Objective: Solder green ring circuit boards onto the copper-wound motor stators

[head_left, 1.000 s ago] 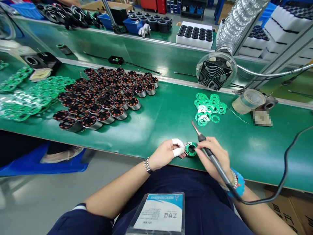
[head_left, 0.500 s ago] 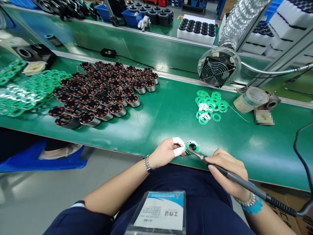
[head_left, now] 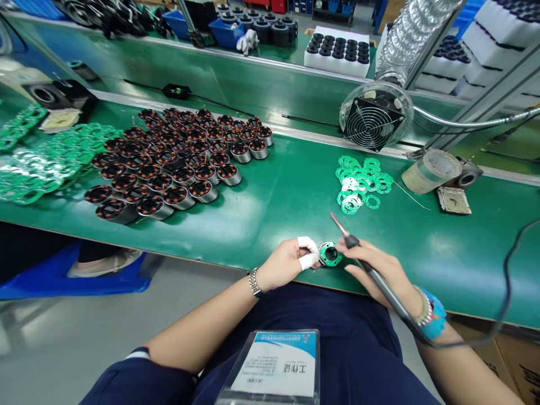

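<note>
My left hand [head_left: 291, 260], with white wraps on its thumb and forefinger, grips the left side of a motor stator [head_left: 319, 262] near the table's front edge. A green ring-shaped circuit board [head_left: 330, 255] lies on top of the stator. My right hand [head_left: 382, 273] holds a soldering iron [head_left: 366, 267] by its dark handle. The iron's tip points up and away to the left, above the table and apart from the board. The right fingertips are close to the board's right edge; I cannot tell whether they touch it.
Many wound stators [head_left: 181, 163] stand in rows at left, beside panels of green boards [head_left: 63, 154]. Loose ring boards [head_left: 358, 183] lie at centre right, below a round fan [head_left: 373, 124]. A tub [head_left: 432, 170] and a small square tray [head_left: 453, 201] stand farther right. The iron's cord [head_left: 506, 287] hangs at right.
The soldering iron's tip has lifted off the board and swung up and away. My right hand has moved left toward the board. My left hand still grips the stator.
</note>
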Demonstrator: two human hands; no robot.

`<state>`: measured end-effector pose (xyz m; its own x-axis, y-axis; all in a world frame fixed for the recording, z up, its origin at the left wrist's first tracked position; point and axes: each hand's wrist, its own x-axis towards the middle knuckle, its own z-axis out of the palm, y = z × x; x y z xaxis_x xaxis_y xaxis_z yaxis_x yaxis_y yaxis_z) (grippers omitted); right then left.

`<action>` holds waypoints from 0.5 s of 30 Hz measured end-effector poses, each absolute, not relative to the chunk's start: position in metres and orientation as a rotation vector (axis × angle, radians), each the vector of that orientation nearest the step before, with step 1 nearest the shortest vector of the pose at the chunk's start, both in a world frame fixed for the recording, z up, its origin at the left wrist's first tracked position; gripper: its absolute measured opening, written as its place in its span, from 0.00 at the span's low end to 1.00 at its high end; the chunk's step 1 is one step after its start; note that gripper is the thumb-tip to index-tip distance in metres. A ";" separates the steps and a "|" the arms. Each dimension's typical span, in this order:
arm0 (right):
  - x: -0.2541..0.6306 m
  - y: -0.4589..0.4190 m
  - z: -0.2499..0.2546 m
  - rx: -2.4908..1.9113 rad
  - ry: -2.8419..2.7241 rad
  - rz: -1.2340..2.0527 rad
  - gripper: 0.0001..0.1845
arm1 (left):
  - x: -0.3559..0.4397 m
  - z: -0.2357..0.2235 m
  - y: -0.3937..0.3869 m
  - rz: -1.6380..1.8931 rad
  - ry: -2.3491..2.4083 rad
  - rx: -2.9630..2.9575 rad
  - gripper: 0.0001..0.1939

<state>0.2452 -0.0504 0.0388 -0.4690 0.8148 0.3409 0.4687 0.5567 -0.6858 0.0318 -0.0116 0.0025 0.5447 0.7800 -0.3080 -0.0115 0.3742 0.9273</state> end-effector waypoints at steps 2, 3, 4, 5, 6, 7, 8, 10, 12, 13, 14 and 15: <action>0.243 -0.039 0.032 -0.999 -2.235 0.771 0.16 | 0.031 0.002 -0.012 0.597 0.864 1.101 0.08; 0.242 -0.034 0.029 -1.003 -2.249 0.800 0.17 | 0.029 0.001 -0.013 0.599 0.867 1.117 0.07; 0.241 -0.032 0.026 -1.020 -2.245 0.815 0.17 | 0.027 0.001 -0.014 0.608 0.879 1.143 0.07; 0.241 -0.031 0.024 -1.047 -2.223 0.816 0.17 | 0.024 0.000 -0.015 0.622 0.907 1.194 0.07; 0.240 -0.032 0.022 -1.078 -2.191 0.806 0.18 | 0.022 -0.001 -0.016 0.642 0.950 1.283 0.08; 0.239 -0.034 0.020 -1.108 -2.160 0.793 0.18 | 0.019 -0.002 -0.017 0.662 0.997 1.407 0.08; 0.238 -0.037 0.019 -1.133 -2.129 0.774 0.19 | 0.016 -0.002 -0.018 0.677 1.033 1.553 0.08; 0.234 -0.044 0.016 -1.186 -2.067 0.714 0.20 | 0.014 -0.003 -0.020 0.687 1.042 1.811 0.07; 0.230 -0.051 0.014 -1.228 -2.020 0.647 0.20 | 0.016 -0.003 -0.021 0.716 0.994 1.876 0.05; 0.228 -0.054 0.012 -1.239 -1.999 0.618 0.21 | 0.018 -0.002 -0.021 0.740 0.970 1.839 0.04; 0.226 -0.056 0.010 -1.242 -1.981 0.592 0.21 | 0.021 -0.001 -0.021 0.762 0.955 1.778 0.04; 0.224 -0.057 0.008 -1.240 -1.968 0.571 0.21 | 0.024 -0.001 -0.022 0.777 0.945 1.699 0.03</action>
<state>0.2237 -0.0571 0.0085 -0.2694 0.8994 0.3442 0.5756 0.4369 -0.6912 0.0237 -0.0217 -0.0005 0.4884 0.8705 0.0603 0.2275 -0.1937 0.9543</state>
